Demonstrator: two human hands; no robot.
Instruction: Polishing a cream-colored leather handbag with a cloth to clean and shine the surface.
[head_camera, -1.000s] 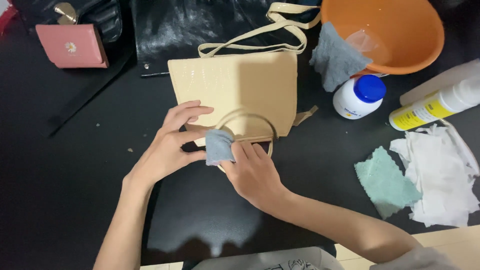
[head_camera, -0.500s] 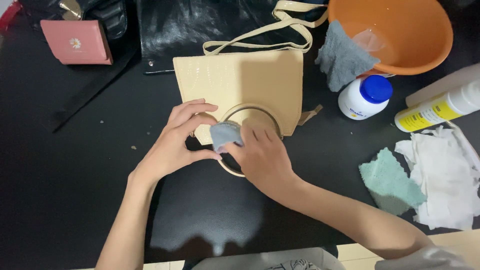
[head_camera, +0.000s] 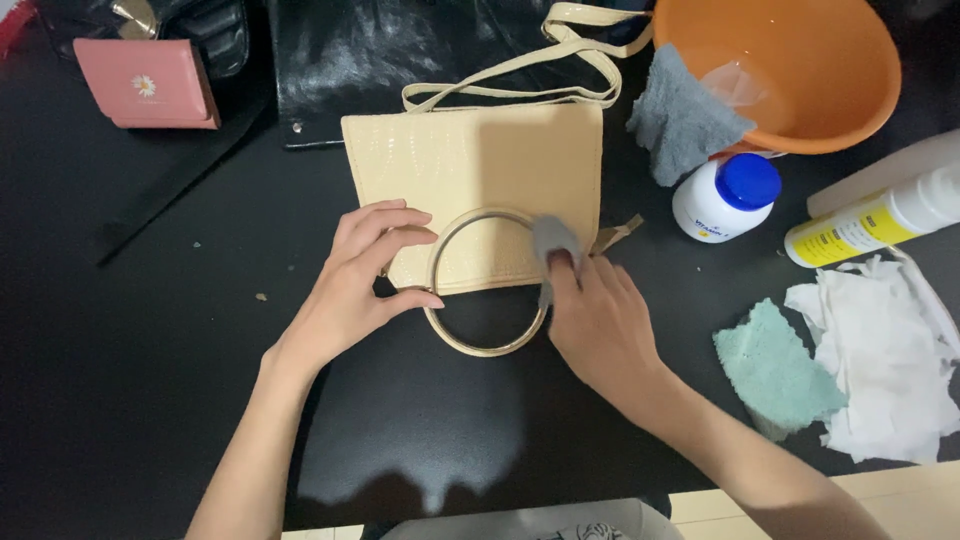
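Observation:
A cream textured handbag (head_camera: 480, 170) lies flat on the black table, its gold ring handle (head_camera: 487, 348) pointing toward me. My left hand (head_camera: 350, 290) pinches the ring's left side and rests on the bag's lower edge. My right hand (head_camera: 600, 320) presses a small grey cloth (head_camera: 552, 238) against the ring's right side. The bag's long cream strap (head_camera: 520, 92) loops away behind it.
An orange basin (head_camera: 800, 70) with a grey rag (head_camera: 680, 120) over its rim stands at the back right. Beside it are a white blue-capped bottle (head_camera: 725, 195), a white-and-yellow tube (head_camera: 870, 220), a teal cloth (head_camera: 780, 365), white tissues (head_camera: 890, 350). A pink wallet (head_camera: 150, 85) and black bag (head_camera: 400, 50) lie behind.
My right hand has slid the grey cloth from the ring's left side across to its right side. My left hand has kept its hold on the ring.

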